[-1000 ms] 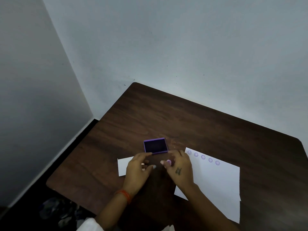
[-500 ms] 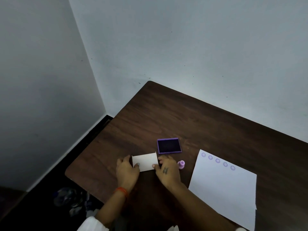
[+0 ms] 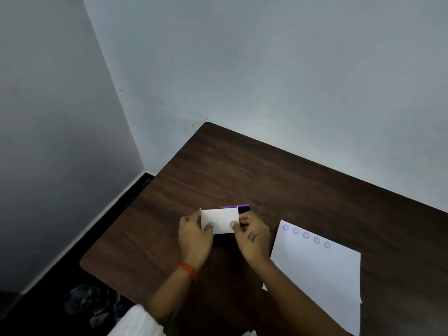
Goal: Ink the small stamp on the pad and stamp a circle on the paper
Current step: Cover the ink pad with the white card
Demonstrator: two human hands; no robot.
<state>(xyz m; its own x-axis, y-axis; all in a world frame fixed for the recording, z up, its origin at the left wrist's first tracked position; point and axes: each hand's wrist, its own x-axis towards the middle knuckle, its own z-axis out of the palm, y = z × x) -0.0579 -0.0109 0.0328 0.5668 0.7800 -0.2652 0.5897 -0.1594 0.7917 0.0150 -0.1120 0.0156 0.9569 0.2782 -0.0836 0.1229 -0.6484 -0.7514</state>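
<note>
Your left hand (image 3: 194,235) and right hand (image 3: 252,235) grip a small white card (image 3: 219,220) between them, one at each short edge, fingers curled and thumbs pressed on its face. The card covers most of the purple ink pad (image 3: 243,208), whose dark surface shows only at the right end. The small stamp is not visible. The paper (image 3: 320,275) lies on the desk (image 3: 266,175) to your right, apart from the pad, with a row of five purple circles (image 3: 306,235) along its top edge.
</note>
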